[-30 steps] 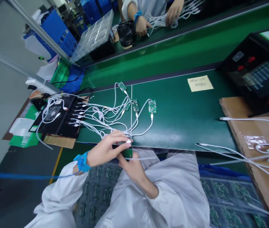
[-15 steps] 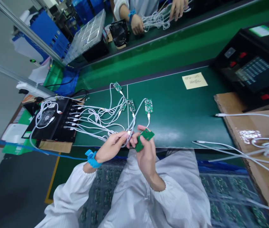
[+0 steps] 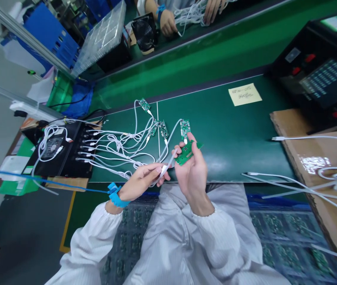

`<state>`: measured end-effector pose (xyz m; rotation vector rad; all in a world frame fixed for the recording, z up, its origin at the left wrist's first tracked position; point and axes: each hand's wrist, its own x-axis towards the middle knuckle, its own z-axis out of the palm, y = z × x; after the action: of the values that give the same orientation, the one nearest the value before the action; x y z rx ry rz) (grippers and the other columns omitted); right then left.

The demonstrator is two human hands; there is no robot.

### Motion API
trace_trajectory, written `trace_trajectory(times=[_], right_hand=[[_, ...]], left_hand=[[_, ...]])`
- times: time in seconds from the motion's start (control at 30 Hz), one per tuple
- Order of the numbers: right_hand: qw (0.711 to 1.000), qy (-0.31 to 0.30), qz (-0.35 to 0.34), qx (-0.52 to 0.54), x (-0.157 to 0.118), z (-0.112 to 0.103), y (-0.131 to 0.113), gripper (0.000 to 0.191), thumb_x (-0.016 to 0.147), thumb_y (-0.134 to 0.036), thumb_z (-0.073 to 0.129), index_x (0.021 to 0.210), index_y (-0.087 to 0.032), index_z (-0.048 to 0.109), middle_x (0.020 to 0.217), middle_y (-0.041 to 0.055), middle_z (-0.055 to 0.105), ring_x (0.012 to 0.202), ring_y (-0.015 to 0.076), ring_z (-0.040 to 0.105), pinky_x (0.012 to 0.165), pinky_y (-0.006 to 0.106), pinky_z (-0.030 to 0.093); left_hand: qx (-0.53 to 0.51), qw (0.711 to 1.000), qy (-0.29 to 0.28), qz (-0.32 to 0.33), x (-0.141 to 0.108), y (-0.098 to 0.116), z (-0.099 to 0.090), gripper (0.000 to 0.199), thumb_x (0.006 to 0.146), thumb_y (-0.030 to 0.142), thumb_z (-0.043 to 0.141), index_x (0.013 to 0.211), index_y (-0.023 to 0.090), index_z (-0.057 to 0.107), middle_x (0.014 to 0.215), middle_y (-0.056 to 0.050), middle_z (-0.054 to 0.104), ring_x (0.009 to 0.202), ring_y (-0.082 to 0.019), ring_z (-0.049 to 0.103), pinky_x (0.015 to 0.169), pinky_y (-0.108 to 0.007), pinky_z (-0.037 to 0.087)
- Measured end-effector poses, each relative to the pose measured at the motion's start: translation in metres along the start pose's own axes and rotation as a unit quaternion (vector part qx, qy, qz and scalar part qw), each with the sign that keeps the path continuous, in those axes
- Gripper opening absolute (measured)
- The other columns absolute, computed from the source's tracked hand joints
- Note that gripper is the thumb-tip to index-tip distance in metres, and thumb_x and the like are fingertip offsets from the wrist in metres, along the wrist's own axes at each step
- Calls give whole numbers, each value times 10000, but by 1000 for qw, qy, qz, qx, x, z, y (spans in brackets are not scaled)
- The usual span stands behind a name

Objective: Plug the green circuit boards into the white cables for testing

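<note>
My left hand (image 3: 143, 180), with a blue wrist strap (image 3: 116, 195), pinches a white cable (image 3: 164, 169) near its end. Just right of it, my right hand (image 3: 190, 174) is turned palm up, its thumb and fingers closed on a green circuit board (image 3: 185, 153). Past my fingertips, another circuit board (image 3: 185, 127) lies on the green bench with a white plug in its lower edge. Several more wired boards (image 3: 164, 129) lie to the left, among tangled white cables (image 3: 117, 146). Whether the pinched cable joins the held board is hard to make out.
On the left, a black box (image 3: 70, 154) has several cables plugged in. A yellow note (image 3: 244, 94) lies at the back, near a black device (image 3: 319, 75). Cardboard (image 3: 301, 130) with loose cables is at right. Across the bench, a co-worker's hand (image 3: 168, 23) handles cables.
My right hand has turned palm up and moved slightly away with the board, which now lies flatter over its fingers. My left hand keeps its pinch on the cable. The view has shifted a little.
</note>
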<state>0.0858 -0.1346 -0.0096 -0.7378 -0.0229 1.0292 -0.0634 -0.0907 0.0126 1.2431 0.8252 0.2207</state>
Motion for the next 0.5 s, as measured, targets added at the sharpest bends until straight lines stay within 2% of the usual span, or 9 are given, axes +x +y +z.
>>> trace_trajectory(times=[0.17,0.3,0.4,0.5], right_hand=[[998,-31,47,10,-3,-2,0,448,993,-538,417,1287,-278,634,903,20,557,749,147,549,753,312,508],[998,-34,52,15,-3,-4,-1,431,996,-513,422,1268,-265,645,901,23,553,736,150,542,742,325,511],[997,-47,58,2,-4,-8,-1,422,1000,-528,414,1227,-264,651,910,27,556,732,151,537,738,330,507],[996,-52,66,19,-7,-11,-1,384,1007,-516,414,1180,-266,649,884,17,543,695,142,508,685,301,491]], left_hand=[[23,1000,9,15,0,3,1,358,946,401,701,1181,131,722,945,-105,738,749,-122,618,707,-249,517],[48,998,27,23,2,2,6,341,894,386,762,1100,116,733,969,-118,761,780,-156,694,725,-276,582],[75,995,47,54,2,-2,10,306,885,366,769,1075,128,744,991,-101,761,799,-161,713,752,-285,611],[118,987,57,96,1,-6,11,257,897,319,757,1088,147,750,1022,-83,758,912,-164,722,869,-286,613]])
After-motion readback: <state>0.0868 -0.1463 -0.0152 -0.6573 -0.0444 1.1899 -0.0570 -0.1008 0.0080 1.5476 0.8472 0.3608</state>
